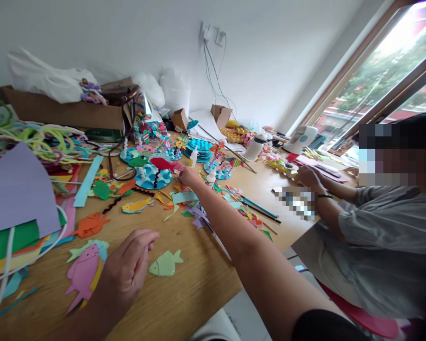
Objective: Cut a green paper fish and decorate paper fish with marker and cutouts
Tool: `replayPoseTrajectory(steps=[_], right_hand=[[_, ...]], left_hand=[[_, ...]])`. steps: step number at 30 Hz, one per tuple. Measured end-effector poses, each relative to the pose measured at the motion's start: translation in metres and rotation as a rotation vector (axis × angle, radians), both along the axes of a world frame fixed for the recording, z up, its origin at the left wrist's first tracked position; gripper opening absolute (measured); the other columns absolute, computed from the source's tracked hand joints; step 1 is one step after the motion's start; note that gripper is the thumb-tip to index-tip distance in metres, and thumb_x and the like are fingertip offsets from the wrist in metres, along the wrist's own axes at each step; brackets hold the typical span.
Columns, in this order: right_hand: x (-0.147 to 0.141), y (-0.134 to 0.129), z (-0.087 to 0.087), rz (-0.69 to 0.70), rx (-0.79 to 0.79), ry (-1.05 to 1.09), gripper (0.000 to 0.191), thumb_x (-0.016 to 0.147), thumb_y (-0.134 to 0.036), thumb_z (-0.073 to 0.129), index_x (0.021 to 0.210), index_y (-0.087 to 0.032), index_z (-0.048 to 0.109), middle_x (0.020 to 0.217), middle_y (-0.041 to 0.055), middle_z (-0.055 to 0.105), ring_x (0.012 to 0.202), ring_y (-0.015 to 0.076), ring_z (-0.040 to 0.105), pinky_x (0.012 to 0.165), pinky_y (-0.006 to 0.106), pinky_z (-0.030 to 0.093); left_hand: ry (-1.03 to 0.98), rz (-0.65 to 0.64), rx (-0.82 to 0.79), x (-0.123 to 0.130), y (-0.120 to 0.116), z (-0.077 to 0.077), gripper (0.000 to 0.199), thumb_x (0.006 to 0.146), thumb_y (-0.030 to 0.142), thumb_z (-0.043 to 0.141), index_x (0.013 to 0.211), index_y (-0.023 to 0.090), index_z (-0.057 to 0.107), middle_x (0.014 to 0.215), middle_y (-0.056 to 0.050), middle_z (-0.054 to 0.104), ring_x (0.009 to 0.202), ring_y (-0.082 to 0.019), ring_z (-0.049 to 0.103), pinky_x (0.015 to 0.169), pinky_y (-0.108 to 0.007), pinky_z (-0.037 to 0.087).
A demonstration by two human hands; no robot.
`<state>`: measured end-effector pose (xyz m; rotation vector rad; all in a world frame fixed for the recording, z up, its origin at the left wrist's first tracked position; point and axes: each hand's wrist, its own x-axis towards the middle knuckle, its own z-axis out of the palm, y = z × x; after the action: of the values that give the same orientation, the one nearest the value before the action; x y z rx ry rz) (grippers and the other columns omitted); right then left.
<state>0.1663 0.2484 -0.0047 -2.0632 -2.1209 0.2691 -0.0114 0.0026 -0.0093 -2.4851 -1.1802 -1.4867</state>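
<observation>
My right hand (188, 176) reaches far across the table, its fingers closed at the tail of a red foam fish (162, 164). That fish sits over a round blue dotted base (147, 179), where a dark twisted pipe cleaner (156, 178) stands up. Closer to me, my left hand (128, 265) is curled above the wood; whatever its fingers may hold is hidden. A pale green fish (166, 264) lies just right of it. To its left is a pink fish (82, 270) overlapping other cut-outs. An orange fish (91, 225) and a yellow fish (137, 205) lie farther back.
Purple sheets (17, 189) and pipe cleaners (53, 142) pile up at left. Glue bottles (194, 156), stacked blue discs (199, 150) and paper scraps (199, 213) surround my right arm. A co-worker (383, 237) sits at right. A white jar (254, 147) stands behind.
</observation>
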Motion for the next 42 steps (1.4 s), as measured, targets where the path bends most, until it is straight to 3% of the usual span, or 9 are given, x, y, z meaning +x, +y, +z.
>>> replayPoseTrajectory(steps=[7,14,19,27,42], right_hand=[[0.008,-0.003,0.008,-0.001,-0.036,0.003,0.024,0.082,-0.015,0.055,0.099,-0.019,0.071,0.106,0.0084,0.071,0.097,0.0204,0.065,0.076,0.024,0.048],[0.008,-0.006,0.011,-0.037,-0.022,-0.004,0.025,0.082,-0.019,0.058,0.103,-0.021,0.071,0.113,0.0097,0.068,0.102,0.0224,0.063,0.079,0.028,0.048],[0.006,-0.008,0.012,0.018,-0.034,-0.005,0.021,0.079,-0.030,0.063,0.096,-0.023,0.073,0.104,0.0066,0.071,0.098,0.0201,0.064,0.076,0.024,0.047],[0.004,-0.007,0.008,0.016,-0.044,-0.012,0.024,0.077,-0.035,0.065,0.097,-0.023,0.073,0.107,0.0054,0.070,0.095,0.0187,0.064,0.073,0.024,0.046],[0.010,-0.008,0.012,-0.045,-0.039,0.003,0.035,0.079,-0.013,0.057,0.111,-0.025,0.066,0.117,0.0061,0.066,0.102,0.0206,0.063,0.074,0.025,0.047]], left_hand=[[0.014,-0.007,-0.011,0.000,0.000,-0.001,0.024,0.089,0.005,0.038,0.106,0.018,0.050,0.085,0.001,0.057,0.074,-0.006,0.060,0.073,-0.012,0.048],[0.005,-0.007,-0.010,0.000,-0.002,-0.001,0.025,0.089,0.005,0.038,0.106,0.019,0.050,0.082,0.001,0.057,0.072,-0.007,0.060,0.071,-0.013,0.049],[0.019,-0.009,-0.018,-0.001,-0.002,-0.002,0.025,0.090,0.006,0.038,0.106,0.019,0.050,0.083,0.001,0.058,0.073,-0.007,0.061,0.071,-0.014,0.050],[0.041,-0.010,-0.036,-0.001,-0.001,-0.004,0.025,0.090,0.007,0.038,0.108,0.020,0.050,0.085,0.000,0.060,0.074,-0.009,0.063,0.070,-0.016,0.051],[0.035,0.010,-0.011,0.003,-0.001,0.001,0.023,0.089,0.008,0.039,0.104,0.020,0.052,0.080,0.001,0.062,0.069,-0.008,0.064,0.066,-0.015,0.051]])
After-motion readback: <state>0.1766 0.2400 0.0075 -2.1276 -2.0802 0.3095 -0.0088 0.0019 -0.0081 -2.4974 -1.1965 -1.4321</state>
